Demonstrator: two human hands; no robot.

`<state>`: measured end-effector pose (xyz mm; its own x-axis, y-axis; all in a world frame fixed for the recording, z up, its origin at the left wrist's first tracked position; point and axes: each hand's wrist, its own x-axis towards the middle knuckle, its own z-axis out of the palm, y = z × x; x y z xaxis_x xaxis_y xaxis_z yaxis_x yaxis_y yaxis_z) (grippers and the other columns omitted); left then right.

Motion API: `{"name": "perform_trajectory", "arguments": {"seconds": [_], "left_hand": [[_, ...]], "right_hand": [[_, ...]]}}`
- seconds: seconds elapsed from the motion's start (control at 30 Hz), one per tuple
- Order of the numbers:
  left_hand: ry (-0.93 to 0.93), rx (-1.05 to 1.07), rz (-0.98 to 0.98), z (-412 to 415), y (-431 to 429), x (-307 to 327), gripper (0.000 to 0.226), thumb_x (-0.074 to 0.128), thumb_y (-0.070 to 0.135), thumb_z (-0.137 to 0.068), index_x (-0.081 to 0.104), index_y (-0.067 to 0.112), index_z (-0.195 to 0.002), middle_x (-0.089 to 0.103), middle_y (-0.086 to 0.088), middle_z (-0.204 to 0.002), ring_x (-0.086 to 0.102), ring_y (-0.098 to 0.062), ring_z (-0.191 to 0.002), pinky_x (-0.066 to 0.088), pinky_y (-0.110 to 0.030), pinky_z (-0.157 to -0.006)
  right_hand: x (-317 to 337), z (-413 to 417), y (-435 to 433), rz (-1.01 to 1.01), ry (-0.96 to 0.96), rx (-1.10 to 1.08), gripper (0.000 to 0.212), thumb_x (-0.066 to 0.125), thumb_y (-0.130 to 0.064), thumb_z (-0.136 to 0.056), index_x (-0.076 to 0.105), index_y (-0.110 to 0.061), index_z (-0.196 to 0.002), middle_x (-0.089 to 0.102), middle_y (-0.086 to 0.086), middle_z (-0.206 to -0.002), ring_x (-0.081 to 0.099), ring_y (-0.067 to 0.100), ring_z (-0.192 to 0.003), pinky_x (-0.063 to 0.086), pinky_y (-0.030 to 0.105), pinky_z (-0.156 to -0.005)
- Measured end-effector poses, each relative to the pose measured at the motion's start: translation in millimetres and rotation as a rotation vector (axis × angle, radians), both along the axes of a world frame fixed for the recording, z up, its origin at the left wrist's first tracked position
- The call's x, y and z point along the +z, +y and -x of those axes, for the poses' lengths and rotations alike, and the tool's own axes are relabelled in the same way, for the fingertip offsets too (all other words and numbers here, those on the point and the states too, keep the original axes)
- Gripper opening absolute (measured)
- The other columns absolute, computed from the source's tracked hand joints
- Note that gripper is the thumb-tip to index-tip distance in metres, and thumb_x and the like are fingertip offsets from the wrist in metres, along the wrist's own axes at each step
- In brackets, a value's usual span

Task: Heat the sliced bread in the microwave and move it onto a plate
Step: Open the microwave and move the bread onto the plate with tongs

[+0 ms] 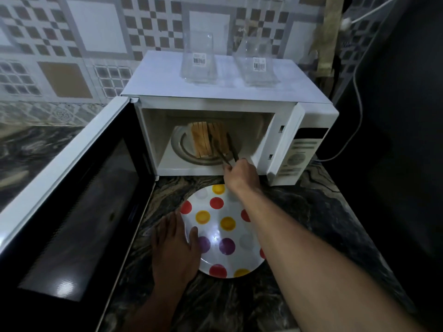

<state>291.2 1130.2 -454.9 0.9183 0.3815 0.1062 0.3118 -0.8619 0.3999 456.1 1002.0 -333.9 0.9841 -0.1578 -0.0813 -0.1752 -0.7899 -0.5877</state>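
Observation:
Several bread slices [203, 140] stand side by side on the glass turntable [178, 144] inside the open white microwave [215, 92]. My right hand [241, 174] grips dark tongs [226, 149] at the microwave's mouth; their tips reach around the rightmost slices. A white plate with coloured dots [223, 231] lies on the counter in front of the microwave. My left hand [176, 250] rests at the plate's left rim, with the thumb lying on the plate and the fingers straight along its edge.
The microwave door [72, 202] swings wide open to the left, close beside my left hand. Two clear glass containers [200, 61] [257, 63] stand on top of the microwave. The dark marbled counter [299, 212] extends right; a white cable [357, 92] hangs there.

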Motion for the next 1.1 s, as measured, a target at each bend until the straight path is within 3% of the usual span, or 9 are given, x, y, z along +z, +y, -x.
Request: {"name": "perform_trajectory", "arguments": {"seconds": [0.23, 0.3, 0.43, 0.53, 0.7, 0.83, 0.93, 1.1], "left_hand": [[-0.006, 0.003, -0.006, 0, -2, 3, 0.077, 0.014, 0.059, -0.096, 0.033, 0.014, -0.155, 0.039, -0.006, -0.158, 0.030, -0.023, -0.147, 0.005, -0.037, -0.124], [-0.004, -0.001, -0.017, 0, -2, 3, 0.077, 0.013, 0.059, -0.096, 0.033, 0.014, -0.155, 0.039, -0.006, -0.157, 0.030, -0.023, -0.147, 0.005, -0.037, -0.124], [0.011, -0.002, -0.021, 0, 0, 2, 0.076, 0.013, 0.058, -0.096, 0.029, 0.015, -0.157, 0.037, -0.003, -0.159, 0.025, -0.020, -0.149, 0.001, -0.034, -0.124], [0.008, -0.001, -0.016, 0, -1, 2, 0.076, 0.015, 0.058, -0.096, 0.030, 0.015, -0.157, 0.037, -0.003, -0.159, 0.024, -0.019, -0.150, 0.001, -0.034, -0.124], [0.006, 0.004, -0.026, 0, -1, 1, 0.074, 0.015, 0.058, -0.097, 0.029, 0.016, -0.157, 0.036, -0.002, -0.160, 0.022, -0.018, -0.150, -0.001, -0.033, -0.124], [0.007, -0.002, -0.025, 0, -3, 2, 0.075, 0.014, 0.057, -0.097, 0.030, 0.014, -0.156, 0.037, -0.005, -0.159, 0.023, -0.021, -0.150, 0.004, -0.037, -0.124], [0.011, 0.002, -0.050, 1, -4, 5, 0.073, 0.017, 0.054, -0.098, 0.035, 0.011, -0.154, 0.042, -0.009, -0.156, 0.030, -0.025, -0.147, 0.012, -0.043, -0.124], [0.017, -0.011, -0.051, 0, -5, 10, 0.076, 0.014, 0.052, -0.097, 0.039, 0.005, -0.151, 0.045, -0.016, -0.152, 0.035, -0.032, -0.144, 0.019, -0.048, -0.121]], "right_hand": [[3, -20, 8, 0.038, 0.016, 0.017, 0.023, 0.054, -0.031, -0.101, 0.066, -0.012, -0.098, 0.062, 0.003, -0.087, 0.060, 0.022, -0.080, 0.049, 0.033, -0.067], [5, -23, 9, 0.080, 0.025, 0.060, 0.022, 0.054, -0.026, -0.100, 0.067, -0.009, -0.101, 0.063, 0.006, -0.089, 0.060, 0.025, -0.082, 0.045, 0.032, -0.067], [2, -27, 11, 0.126, 0.030, 0.075, 0.022, 0.054, -0.023, -0.099, 0.068, -0.009, -0.107, 0.069, 0.011, -0.104, 0.066, 0.030, -0.094, 0.054, 0.036, -0.074], [1, -27, 9, 0.146, 0.003, 0.075, 0.026, 0.050, -0.026, -0.101, 0.067, -0.008, -0.108, 0.068, 0.011, -0.104, 0.065, 0.030, -0.094, 0.052, 0.037, -0.072], [3, -20, 1, 0.082, -0.039, 0.013, 0.028, 0.049, -0.037, -0.102, 0.064, -0.013, -0.106, 0.063, 0.003, -0.090, 0.059, 0.019, -0.079, 0.040, 0.029, -0.056], [5, -9, -8, 0.106, -0.081, 0.030, 0.034, 0.045, -0.040, -0.103, 0.063, -0.012, -0.104, 0.063, 0.007, -0.094, 0.059, 0.021, -0.080, 0.045, 0.032, -0.061], [12, 5, -17, 0.123, -0.083, 0.030, 0.037, 0.044, -0.041, -0.103, 0.064, -0.010, -0.102, 0.063, 0.005, -0.090, 0.058, 0.021, -0.077, 0.036, 0.029, -0.056], [17, 42, -30, 0.085, -0.100, 0.020, 0.035, 0.045, -0.039, -0.103, 0.061, -0.008, -0.110, 0.063, 0.009, -0.095, 0.061, 0.028, -0.086, 0.042, 0.034, -0.066]]}}
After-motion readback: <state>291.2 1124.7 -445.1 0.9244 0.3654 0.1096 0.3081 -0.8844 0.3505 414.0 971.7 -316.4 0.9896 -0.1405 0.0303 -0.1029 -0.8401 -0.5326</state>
